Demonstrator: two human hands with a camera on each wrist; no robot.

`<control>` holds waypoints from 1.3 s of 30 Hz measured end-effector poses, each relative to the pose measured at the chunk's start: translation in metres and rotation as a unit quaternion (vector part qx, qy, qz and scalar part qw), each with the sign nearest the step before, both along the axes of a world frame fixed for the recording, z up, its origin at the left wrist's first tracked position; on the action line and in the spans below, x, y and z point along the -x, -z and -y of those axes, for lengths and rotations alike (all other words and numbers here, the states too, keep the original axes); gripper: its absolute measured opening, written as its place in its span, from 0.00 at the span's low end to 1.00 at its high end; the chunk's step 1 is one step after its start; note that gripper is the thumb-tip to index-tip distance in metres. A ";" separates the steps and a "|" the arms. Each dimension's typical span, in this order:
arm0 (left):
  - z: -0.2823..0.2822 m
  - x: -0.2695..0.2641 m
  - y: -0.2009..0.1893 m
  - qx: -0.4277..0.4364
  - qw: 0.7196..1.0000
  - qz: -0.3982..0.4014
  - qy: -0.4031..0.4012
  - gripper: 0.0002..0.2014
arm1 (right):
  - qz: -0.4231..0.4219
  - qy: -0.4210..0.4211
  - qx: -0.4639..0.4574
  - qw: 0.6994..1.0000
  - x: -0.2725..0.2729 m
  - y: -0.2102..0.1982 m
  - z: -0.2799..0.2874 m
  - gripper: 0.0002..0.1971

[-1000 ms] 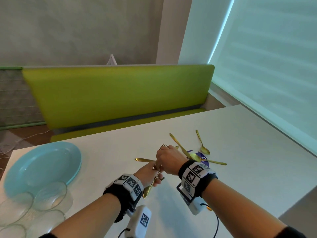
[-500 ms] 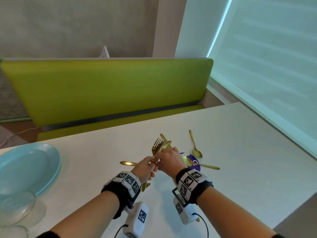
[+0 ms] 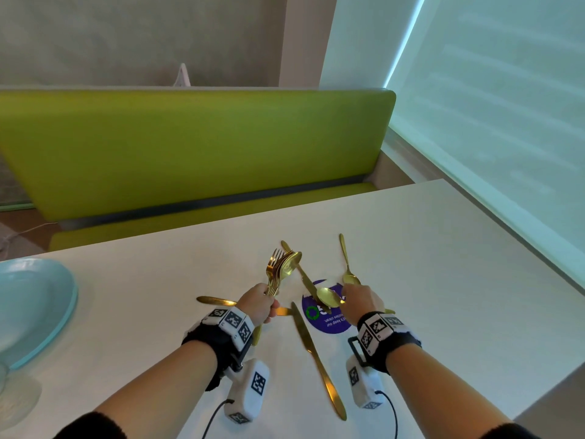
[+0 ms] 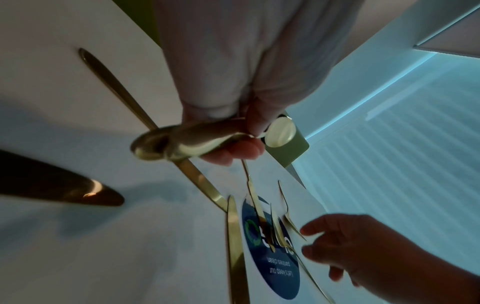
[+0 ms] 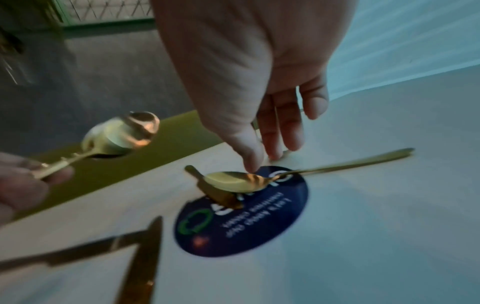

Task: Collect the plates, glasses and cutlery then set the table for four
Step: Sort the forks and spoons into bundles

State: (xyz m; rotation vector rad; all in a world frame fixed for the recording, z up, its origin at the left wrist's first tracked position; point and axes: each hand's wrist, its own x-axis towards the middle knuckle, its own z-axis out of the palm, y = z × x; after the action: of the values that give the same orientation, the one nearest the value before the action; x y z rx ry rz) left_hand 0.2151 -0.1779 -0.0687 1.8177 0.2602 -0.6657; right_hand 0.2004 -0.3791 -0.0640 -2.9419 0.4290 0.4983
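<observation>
My left hand (image 3: 267, 304) grips a bundle of gold forks and a spoon (image 3: 280, 270), held upright above the white table (image 3: 443, 280); the left wrist view shows the handle ends (image 4: 182, 144) in my curled fingers. My right hand (image 3: 348, 296) reaches down with straight fingers over a gold spoon (image 5: 233, 181) lying on a round blue sticker (image 5: 246, 222); the thumb tip is at the spoon's bowl. It holds nothing. Loose on the table lie another spoon (image 3: 346, 264) and three gold knives (image 3: 316, 359), (image 3: 300, 274), (image 3: 215, 301).
A light blue plate (image 3: 38, 305) sits at the table's left edge, with clear glassware (image 3: 12, 400) near the bottom left corner. A green bench (image 3: 190, 153) runs behind the table. A window blind (image 3: 490, 106) fills the right side.
My right hand has let go of the bundle and moved right and down to the spoon on the sticker. The left hand keeps the bundle, now with a spoon added.
</observation>
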 end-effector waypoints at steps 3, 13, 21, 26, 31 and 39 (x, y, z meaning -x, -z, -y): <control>0.002 -0.002 0.004 0.004 1.000 -0.018 -0.014 0.09 | -0.017 0.001 0.025 1.000 0.004 0.013 0.016 0.14; 0.000 -0.003 0.006 -0.023 1.000 -0.002 -0.021 0.09 | -0.008 -0.016 0.061 0.998 0.001 0.032 0.022 0.13; -0.002 -0.005 0.009 -0.001 0.999 -0.007 -0.031 0.10 | -0.043 -0.011 0.067 0.997 -0.001 0.029 0.016 0.14; 0.002 -0.005 0.009 0.006 0.999 -0.016 -0.036 0.07 | -0.045 0.030 -0.008 0.998 -0.008 0.015 0.004 0.14; 0.006 -0.006 0.006 0.044 0.998 -0.009 -0.052 0.07 | 0.044 0.053 -0.230 0.971 -0.017 -0.011 -0.017 0.09; 0.012 -0.005 -0.004 0.070 0.997 0.011 -0.034 0.07 | 0.000 0.216 -0.564 0.797 -0.014 -0.016 -0.045 0.06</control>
State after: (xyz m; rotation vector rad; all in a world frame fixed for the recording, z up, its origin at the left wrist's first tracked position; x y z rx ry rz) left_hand 0.2197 -0.1901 -0.0650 1.6735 0.2535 -0.6015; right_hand 0.2145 -0.3341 -0.0485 -1.6205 0.5268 0.4514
